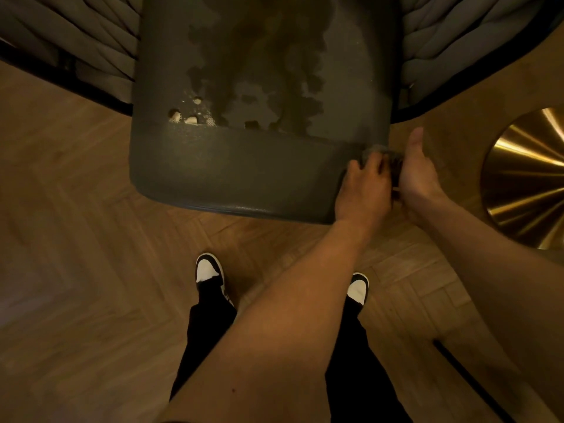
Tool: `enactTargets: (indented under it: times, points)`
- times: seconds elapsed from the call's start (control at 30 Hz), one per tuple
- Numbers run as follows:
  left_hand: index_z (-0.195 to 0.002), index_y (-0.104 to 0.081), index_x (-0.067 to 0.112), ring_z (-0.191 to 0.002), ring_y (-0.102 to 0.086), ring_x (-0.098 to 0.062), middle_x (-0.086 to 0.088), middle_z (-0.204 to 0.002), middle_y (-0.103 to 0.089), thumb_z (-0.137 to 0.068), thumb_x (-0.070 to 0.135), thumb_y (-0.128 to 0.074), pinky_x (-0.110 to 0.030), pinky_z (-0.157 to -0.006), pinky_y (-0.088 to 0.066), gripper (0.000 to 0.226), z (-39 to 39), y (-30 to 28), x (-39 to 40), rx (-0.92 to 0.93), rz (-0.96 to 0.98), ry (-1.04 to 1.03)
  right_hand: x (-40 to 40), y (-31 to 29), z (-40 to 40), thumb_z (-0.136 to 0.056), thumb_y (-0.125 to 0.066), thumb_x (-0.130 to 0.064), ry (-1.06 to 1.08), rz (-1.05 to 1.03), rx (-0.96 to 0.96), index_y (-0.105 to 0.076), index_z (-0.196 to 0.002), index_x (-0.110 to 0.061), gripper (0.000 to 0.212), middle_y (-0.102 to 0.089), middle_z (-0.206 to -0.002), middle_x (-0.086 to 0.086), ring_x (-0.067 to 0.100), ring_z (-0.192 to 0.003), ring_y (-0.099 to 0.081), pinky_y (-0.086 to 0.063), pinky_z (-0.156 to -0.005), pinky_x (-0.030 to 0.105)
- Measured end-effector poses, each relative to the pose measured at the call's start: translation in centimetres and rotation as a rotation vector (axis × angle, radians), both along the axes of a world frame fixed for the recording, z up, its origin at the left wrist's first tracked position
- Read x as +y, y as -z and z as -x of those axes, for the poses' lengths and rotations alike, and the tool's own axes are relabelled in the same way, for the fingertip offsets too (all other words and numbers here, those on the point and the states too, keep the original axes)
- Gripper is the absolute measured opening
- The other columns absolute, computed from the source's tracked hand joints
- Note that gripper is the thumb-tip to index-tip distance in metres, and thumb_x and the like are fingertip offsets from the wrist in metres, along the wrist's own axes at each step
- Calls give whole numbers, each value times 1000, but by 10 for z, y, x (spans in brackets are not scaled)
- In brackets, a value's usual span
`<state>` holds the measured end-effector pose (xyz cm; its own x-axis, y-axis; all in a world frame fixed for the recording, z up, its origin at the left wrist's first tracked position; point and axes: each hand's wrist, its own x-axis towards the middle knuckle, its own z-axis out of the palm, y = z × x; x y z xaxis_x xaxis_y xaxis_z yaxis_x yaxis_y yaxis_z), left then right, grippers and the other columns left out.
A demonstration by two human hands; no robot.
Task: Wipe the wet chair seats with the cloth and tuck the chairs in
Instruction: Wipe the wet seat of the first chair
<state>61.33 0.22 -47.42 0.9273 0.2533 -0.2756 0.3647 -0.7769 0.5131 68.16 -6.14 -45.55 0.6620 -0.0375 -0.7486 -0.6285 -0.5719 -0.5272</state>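
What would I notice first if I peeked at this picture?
Probably the big dark wet patch spread over the grey chair seat at the top. Next, the left hand and right hand bunching a dark cloth at the seat's front right corner. A shiny gold disc gleams at the right edge.

Left arm: bare forearm reaches from 6 o'clock up toward 1 o'clock.
Left hand (363,190): back up, fingers curled, gripping.
Right arm: bare, enters from 4 o'clock.
Right hand (416,172): just beside the left at its 3 o'clock, thumb pointing to 12 o'clock, palm facing the left hand.
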Motion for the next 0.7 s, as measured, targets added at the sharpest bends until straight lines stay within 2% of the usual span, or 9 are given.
enactTargets:
  times: [0.07,0.1,0.17,0.23,0.3,0.33,0.37,0.47,0.7]
  points:
    - [-136,-47,18,-95,-47,-33,-9,-131,-46,-97,23,-46,-38,-73,-42,39,2,2,5,21,21,11,2,2,0,-75,-21,-95,-25,25,-3,-67,-126,-13,107,-67,-127,12,32,-108,-67,-58,-93,52]
    - [-136,-46,21,-96,-48,-35,-11,-126,-47,-100,27,-40,-38,-73,-41,37,3,2,8,22,24,7,0,7,-2,-76,-24,-93,-48,52,-20,-69,-116,-15,99,-69,-123,13,34,-107,-68,-57,-94,53]
    - [-136,-45,21,-100,-49,-37,-15,-122,-47,-101,26,-38,-40,-79,-43,36,7,-2,18,20,12,2,-6,19,-5,-63,-31,-100,-122,101,-64,-72,-105,-18,101,-71,-118,16,38,-110,-67,-55,-97,56]
    - [-141,-43,18,-108,-47,-36,-12,-130,-44,-99,15,-41,-42,-84,-45,43,12,-5,34,24,-88,19,0,15,-6,-68,-44,-87,-231,125,-131,-72,-116,-16,90,-71,-122,17,40,-118,-64,-51,-102,54]
    - [-147,-36,17,-106,-44,-35,-9,-136,-40,-99,14,-37,-40,-87,-45,47,20,-6,58,8,-171,19,13,3,-6,-89,-56,-66,-331,155,-173,-64,-132,-11,70,-67,-131,13,36,-127,-59,-48,-105,41]
    - [-149,-33,17,-105,-43,-35,-8,-137,-38,-100,15,-35,-39,-88,-44,49,23,-4,69,13,-213,21,17,3,-8,-95,-60,-58,-359,165,-183,-60,-136,-9,64,-66,-134,12,34,-128,-58,-46,-102,34]
    - [-150,-30,17,-104,-42,-34,-8,-138,-36,-100,15,-34,-38,-88,-43,51,27,-3,81,35,-240,9,21,2,-9,-96,-62,-54,-383,173,-192,-58,-138,-8,62,-65,-135,11,33,-129,-57,-44,-97,32]
    - [-152,-26,18,-108,-40,-33,-8,-141,-32,-99,13,-37,-37,-89,-42,54,40,-2,118,103,-273,-69,33,2,-9,-89,-70,-56,-419,185,-183,-55,-139,-8,70,-63,-136,10,33,-128,-58,-48,-96,37]
    - [-151,-32,16,-107,-42,-37,-13,-139,-37,-98,11,-39,-39,-94,-39,54,75,1,187,122,-373,-175,41,15,-9,-77,-79,-62,-430,268,-215,-54,-136,-7,84,-67,-130,10,32,-124,-61,-50,-93,36]
